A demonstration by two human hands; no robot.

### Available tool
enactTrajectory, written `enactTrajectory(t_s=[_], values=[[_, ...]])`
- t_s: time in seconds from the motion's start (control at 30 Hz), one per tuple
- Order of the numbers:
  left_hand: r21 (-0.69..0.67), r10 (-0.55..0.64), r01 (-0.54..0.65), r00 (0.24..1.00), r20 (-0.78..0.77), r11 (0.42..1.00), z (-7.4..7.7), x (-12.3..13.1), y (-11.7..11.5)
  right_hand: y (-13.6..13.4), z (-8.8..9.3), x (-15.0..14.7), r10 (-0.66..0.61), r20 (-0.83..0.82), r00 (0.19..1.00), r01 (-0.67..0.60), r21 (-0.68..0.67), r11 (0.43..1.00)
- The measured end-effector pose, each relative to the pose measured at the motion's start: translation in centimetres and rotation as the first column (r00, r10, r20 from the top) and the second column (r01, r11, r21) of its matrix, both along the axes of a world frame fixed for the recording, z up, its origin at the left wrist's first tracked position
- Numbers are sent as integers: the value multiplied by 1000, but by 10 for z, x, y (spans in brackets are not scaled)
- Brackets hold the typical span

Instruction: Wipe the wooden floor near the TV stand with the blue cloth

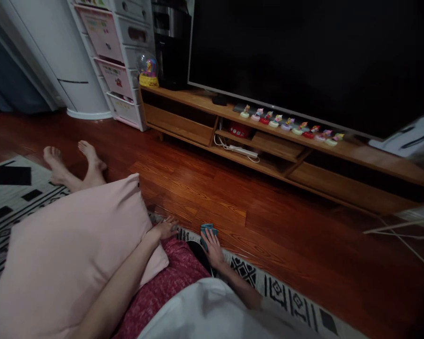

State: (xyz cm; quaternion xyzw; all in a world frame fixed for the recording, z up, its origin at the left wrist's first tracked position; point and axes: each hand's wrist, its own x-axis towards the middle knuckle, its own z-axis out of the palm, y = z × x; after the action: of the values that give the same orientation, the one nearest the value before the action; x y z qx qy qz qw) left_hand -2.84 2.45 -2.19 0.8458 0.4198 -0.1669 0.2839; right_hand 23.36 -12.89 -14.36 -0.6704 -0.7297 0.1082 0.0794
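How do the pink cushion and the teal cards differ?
Size: the pink cushion is far larger than the teal cards. Colour: the pink cushion is pale; the teal cards are darker. Cover: the left forearm crosses the pink cushion; the right hand lies over the teal cards. Shared: both are partly hidden.

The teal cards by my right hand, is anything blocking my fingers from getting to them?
Nothing visible is in the way. Your right hand is right at the teal cards, its fingers overlapping them in this view, though I can't tell how firmly they touch.
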Motion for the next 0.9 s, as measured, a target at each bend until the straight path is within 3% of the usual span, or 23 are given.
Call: enactTrajectory(t_s=[0.1,0.3,0.4,0.5,0.6,0.73,0.8,0.9], values=[[5,-13,13,1000,3,1000,1,-1,0,23,8,-3,-37,3,999,37,-10,999],[24,-33,33,999,-25,999,5,-1,1,121,46,-9,-196,13,981,196,-126,972],[22,-32,33,999,-28,999,5,-1,1,139,56,-14,-232,4,973,229,-182,956],[16,-24,25,1000,-18,1000,3,-1,1,115,49,-14,-111,-25,993,106,-164,981],[11,-14,14,1000,4,1000,-1,-1,1,61,30,-6,41,-52,998,-48,-131,990],[6,-13,13,999,31,1000,-6,0,1,1,11,10,93,-48,995,-97,-87,992],[6,-17,17,999,27,1000,-7,0,2,-3,9,16,72,-36,997,-75,-75,994],[9,-26,26,1000,0,1000,-6,0,2,28,16,22,-32,-18,999,31,-43,999]])
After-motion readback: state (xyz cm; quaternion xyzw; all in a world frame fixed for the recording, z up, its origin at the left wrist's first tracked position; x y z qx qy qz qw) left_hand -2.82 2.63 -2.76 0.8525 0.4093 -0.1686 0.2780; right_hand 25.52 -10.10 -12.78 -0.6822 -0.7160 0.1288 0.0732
